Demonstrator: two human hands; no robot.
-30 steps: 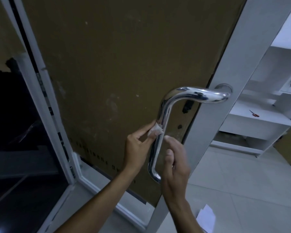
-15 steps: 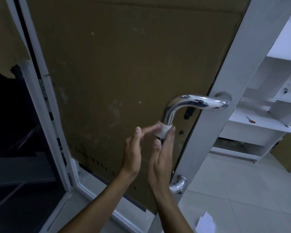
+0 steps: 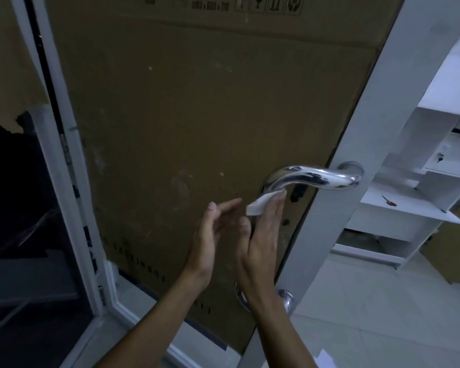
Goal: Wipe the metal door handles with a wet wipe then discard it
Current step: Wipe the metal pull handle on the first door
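A chrome pull handle (image 3: 311, 177) curves out of the white door stile, and its lower end (image 3: 286, 298) shows beside my right wrist. My right hand (image 3: 262, 235) lies along the upright bar with straight fingers and hides it. That hand presses a folded white wet wipe (image 3: 256, 205) against the bar just under the upper bend, with one end of the wipe sticking out to the left. Left of the wipe, my left hand (image 3: 213, 229) hovers with fingers extended, touching nothing.
Brown cardboard (image 3: 197, 128) covers the door panel. A white shelf unit (image 3: 409, 208) stands at the right with a small screwdriver (image 3: 388, 201) on it. White paper (image 3: 325, 359) lies on the tiled floor. At the left is a dark opening behind the door frame (image 3: 72, 208).
My right hand has slid the wipe up the bar to just below the upper bend. My left hand let go of the wipe and drew away to the left.
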